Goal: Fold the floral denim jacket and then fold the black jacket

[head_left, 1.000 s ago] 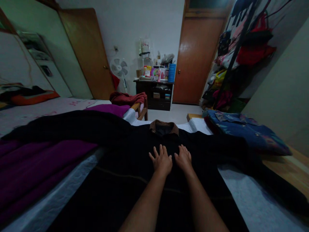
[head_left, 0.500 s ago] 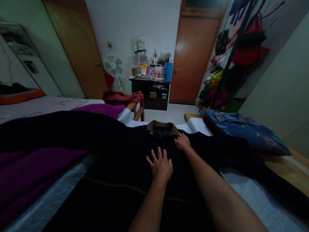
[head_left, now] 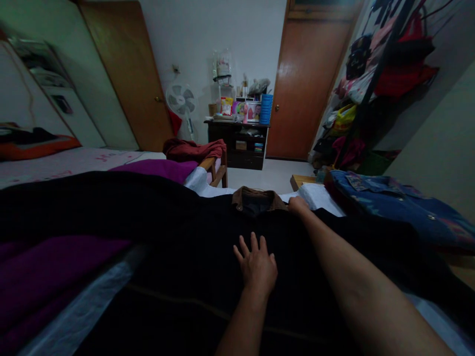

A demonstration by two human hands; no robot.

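A black long-sleeved jacket (head_left: 208,247) with a brown collar (head_left: 239,199) lies spread out, its collar at the far end and its sleeves stretched to both sides. My left hand (head_left: 259,267) rests flat on the jacket's chest, fingers spread, holding nothing. At the shoulder just right of the collar, my right hand (head_left: 298,204) is closed, its fingers curled over the jacket's far edge and mostly hidden. The dark cloth hides most of its folds and front details.
A folded blue denim garment (head_left: 404,202) lies at the right. Purple cloth (head_left: 55,277) is under the left sleeve, and a dark red cloth (head_left: 195,150) lies beyond it. Farther back stand a white fan (head_left: 182,101), a dark cabinet (head_left: 237,157) and a brown door (head_left: 315,89).
My right hand has moved from beside the collar outward to the right shoulder, and its fingers have curled. The left hand stays flat on the chest. The view has shifted slightly.
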